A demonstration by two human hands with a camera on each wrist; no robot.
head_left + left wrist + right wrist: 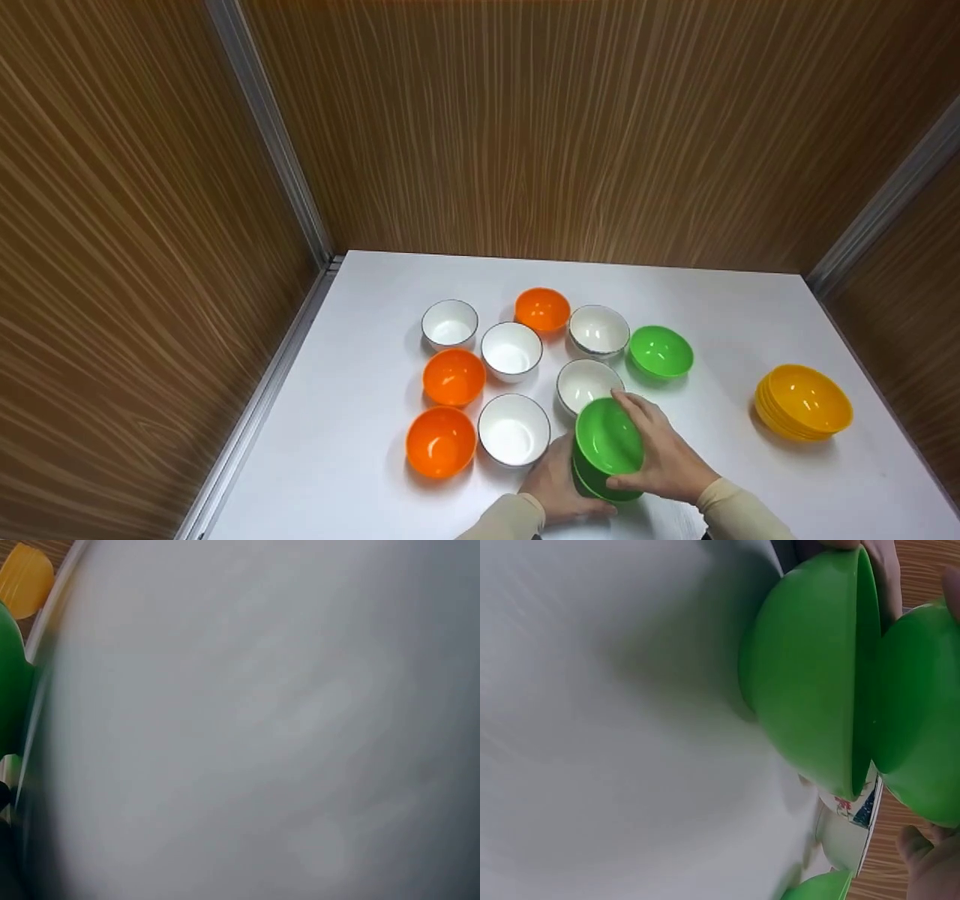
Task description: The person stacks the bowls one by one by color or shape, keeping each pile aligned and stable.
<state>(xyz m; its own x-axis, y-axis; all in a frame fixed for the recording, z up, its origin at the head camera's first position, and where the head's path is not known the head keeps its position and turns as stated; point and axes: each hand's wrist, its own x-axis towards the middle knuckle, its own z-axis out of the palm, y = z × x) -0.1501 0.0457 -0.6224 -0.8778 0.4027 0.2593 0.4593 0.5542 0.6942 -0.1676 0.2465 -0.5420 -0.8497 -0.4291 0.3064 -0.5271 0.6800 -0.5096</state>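
Near the front of the table, my right hand grips a green bowl by its rim, thumb and fingers spread across it. Directly beneath is a second green bowl, which my left hand holds at its side. In the right wrist view the upper bowl tilts over the mouth of the lower one, its base partly inside. A sliver of green bowl shows at the left wrist view's edge. Just beyond the hands sits a white bowl, with another white bowl to the left.
Orange bowls and white bowls stand in loose rows on the white table. Another green bowl is behind the right hand. A stack of yellow bowls stands at the right. Wood-grain walls enclose the table.
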